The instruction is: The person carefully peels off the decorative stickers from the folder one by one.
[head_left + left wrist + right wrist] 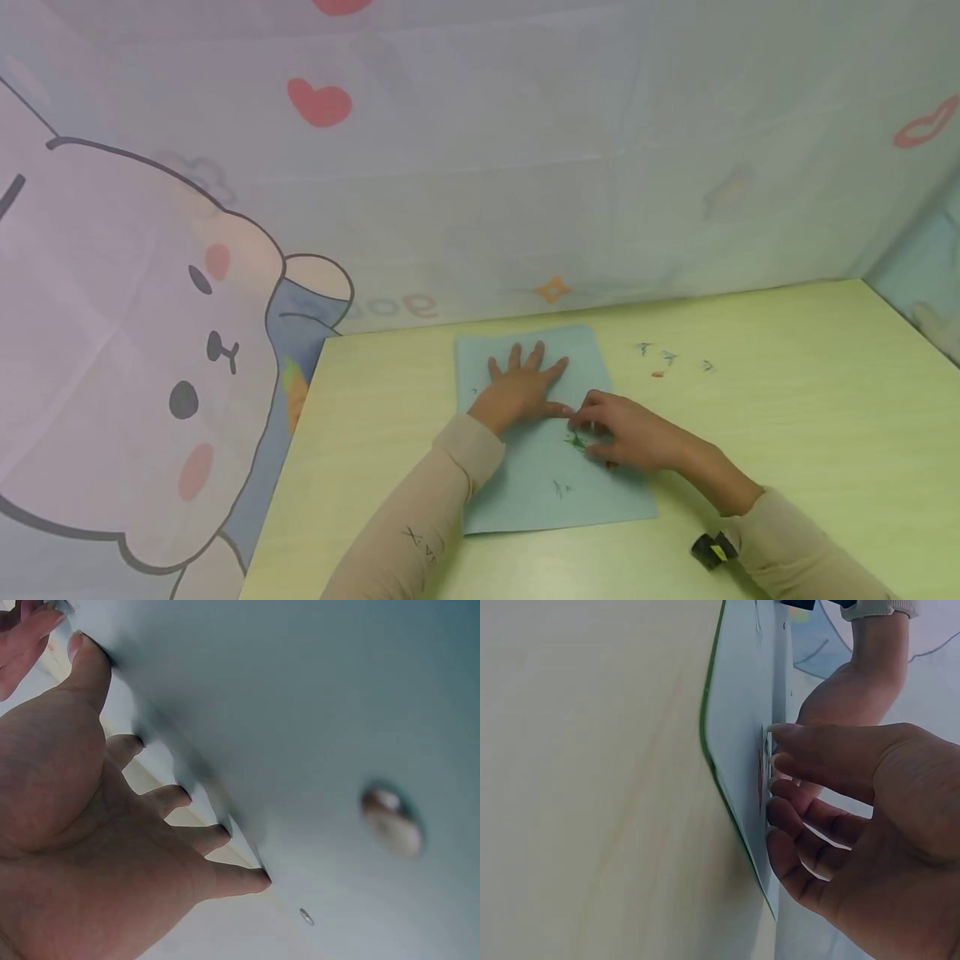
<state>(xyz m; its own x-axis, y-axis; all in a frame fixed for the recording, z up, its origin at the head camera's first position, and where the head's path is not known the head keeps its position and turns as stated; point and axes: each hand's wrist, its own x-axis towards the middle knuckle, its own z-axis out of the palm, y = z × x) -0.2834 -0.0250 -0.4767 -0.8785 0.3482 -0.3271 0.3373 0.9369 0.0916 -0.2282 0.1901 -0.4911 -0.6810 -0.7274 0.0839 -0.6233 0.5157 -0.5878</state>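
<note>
A pale blue sheet point(525, 500) lies on the yellow table. My left hand point(517, 392) rests on its upper part with fingers spread wide; the left wrist view shows the fingertips point(184, 796) on the surface. My right hand point(630, 429) is at the sheet's right side, its fingers loosely bent around a small green cut-out piece point(576, 442). Seen edge-on in the right wrist view, that thin piece point(764, 769) lies against the sheet, under the right thumb and fingertips. A brownish-orange bit point(612, 465) shows below the right hand. The left thumb reaches close to the right fingertips.
Small dark pieces point(669, 357) and an orange bit point(657, 374) lie on the table right of the sheet. Thin dark bits point(561, 488) are on the sheet's lower part. A printed curtain point(465, 192) hangs behind the table. A black device point(712, 550) sits at the right wrist.
</note>
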